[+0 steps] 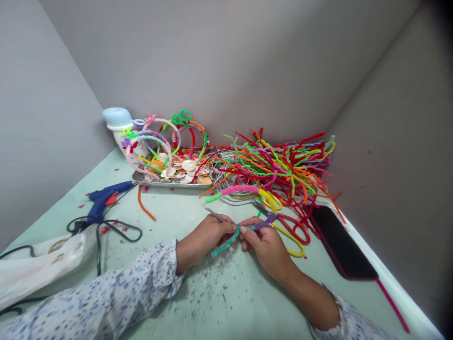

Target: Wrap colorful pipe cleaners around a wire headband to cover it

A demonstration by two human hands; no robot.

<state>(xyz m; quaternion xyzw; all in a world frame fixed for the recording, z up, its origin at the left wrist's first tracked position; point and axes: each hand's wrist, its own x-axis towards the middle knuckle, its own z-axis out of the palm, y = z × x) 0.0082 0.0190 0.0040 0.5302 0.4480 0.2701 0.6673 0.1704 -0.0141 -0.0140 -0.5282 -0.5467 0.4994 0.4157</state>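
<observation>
Between my hands is a curved headband (242,189) wrapped in pipe cleaners, running green, pink, yellow and purple. My left hand (210,236) is closed in a pinch on its bare grey end, whose tip pokes out past the fingers. A teal pipe cleaner (227,244) meets the band at the fingertips, with its loose tail slanting down toward the left. My right hand (264,243) is closed around the purple and teal stretch of the headband, thumb and forefinger pinched at the teal. Just beyond that hand lie scissors with red handles (293,226) and a yellow-handled pair (292,241).
A metal tray (173,185) holds shells and several finished headbands (152,137), beside a blue-lidded white bottle (118,120). Bundled pipe cleaners (283,165) spread at the back right. A blue glue gun (102,200) with its cord lies left, a phone (341,243) right.
</observation>
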